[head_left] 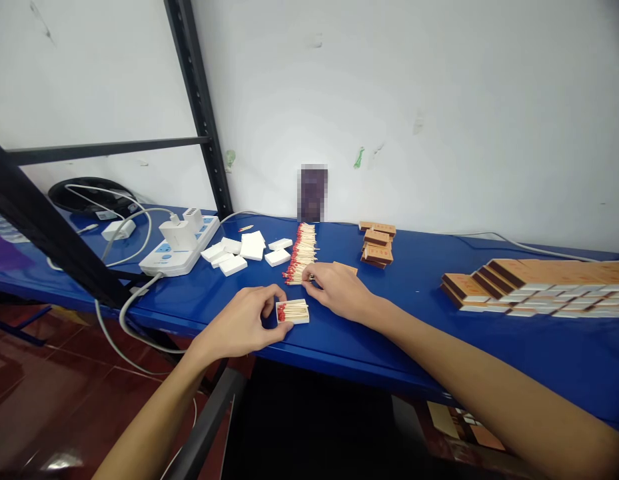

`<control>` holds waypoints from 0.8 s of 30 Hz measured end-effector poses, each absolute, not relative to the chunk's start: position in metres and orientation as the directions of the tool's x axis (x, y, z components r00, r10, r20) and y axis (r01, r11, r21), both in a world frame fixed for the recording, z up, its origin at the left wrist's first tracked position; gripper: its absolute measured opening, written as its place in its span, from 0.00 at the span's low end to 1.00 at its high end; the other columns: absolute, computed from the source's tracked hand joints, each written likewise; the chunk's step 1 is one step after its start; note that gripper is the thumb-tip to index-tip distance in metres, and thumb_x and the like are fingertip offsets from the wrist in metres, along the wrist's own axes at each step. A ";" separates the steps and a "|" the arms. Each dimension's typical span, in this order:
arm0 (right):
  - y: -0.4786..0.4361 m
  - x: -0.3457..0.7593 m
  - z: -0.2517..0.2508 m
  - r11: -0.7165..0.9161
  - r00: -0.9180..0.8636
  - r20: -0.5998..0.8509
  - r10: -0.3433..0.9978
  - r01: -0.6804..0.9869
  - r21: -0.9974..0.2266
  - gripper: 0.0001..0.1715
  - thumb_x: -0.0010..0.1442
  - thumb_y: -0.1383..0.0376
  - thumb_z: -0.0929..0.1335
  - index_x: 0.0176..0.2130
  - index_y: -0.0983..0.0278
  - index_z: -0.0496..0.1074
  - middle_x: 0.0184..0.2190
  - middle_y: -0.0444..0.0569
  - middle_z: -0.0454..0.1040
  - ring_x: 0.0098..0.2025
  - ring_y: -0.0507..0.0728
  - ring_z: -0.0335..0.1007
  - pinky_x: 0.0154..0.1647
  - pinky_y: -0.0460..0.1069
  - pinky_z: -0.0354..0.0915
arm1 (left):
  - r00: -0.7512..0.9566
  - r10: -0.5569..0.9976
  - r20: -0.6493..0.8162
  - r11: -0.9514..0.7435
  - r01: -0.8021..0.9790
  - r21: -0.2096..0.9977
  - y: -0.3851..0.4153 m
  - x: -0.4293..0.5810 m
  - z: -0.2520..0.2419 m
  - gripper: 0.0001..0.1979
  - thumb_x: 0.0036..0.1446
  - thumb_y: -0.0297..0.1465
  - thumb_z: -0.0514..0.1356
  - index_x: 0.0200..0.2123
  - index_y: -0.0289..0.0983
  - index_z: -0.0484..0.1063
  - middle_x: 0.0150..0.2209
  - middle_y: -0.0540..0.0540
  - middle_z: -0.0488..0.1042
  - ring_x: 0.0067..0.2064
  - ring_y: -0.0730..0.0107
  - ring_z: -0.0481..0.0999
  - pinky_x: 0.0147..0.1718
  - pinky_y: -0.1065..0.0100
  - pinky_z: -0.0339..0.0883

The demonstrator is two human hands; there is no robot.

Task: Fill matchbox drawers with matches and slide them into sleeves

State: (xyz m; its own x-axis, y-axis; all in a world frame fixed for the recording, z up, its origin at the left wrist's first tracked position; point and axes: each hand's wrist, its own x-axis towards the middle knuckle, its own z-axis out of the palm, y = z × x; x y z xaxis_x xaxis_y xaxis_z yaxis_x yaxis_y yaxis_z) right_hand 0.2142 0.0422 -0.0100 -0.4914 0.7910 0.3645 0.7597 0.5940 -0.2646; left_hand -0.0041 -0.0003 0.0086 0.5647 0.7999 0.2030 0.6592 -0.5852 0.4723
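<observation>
My left hand (246,320) grips a small white matchbox tray (300,321) at its left end, thumb along the near side and fingers at the far side. Red-tipped matches (292,310) lie inside it, heads to the left. Just beyond the tray, a long row of loose matches (304,248) stretches back toward the wall. My right hand (334,287) is at the near end of that row, thumb and fingers pinched on the matches' pale ends. How many it grips is hidden. A brown matchbox cover (345,269) lies partly behind the right hand.
Several white trays (252,247) lie left of the row. Brown matchboxes (377,248) are heaped to the right, with a larger stack (539,287) at far right. A power strip (184,247) with cables sits by the black rack post (199,100). A blurred dark object (313,193) leans on the wall.
</observation>
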 end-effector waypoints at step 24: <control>0.037 0.215 -0.006 0.637 -0.545 0.348 0.763 0.725 -0.260 0.05 0.62 0.68 0.64 0.37 0.63 0.71 0.33 0.45 0.75 0.31 0.51 0.67 0.35 0.47 0.55 | 0.568 0.797 0.204 -0.590 0.659 0.467 -0.001 -0.004 0.008 0.09 0.54 0.37 0.60 0.36 0.39 0.68 0.24 0.56 0.61 0.26 0.73 0.62 0.28 0.71 0.56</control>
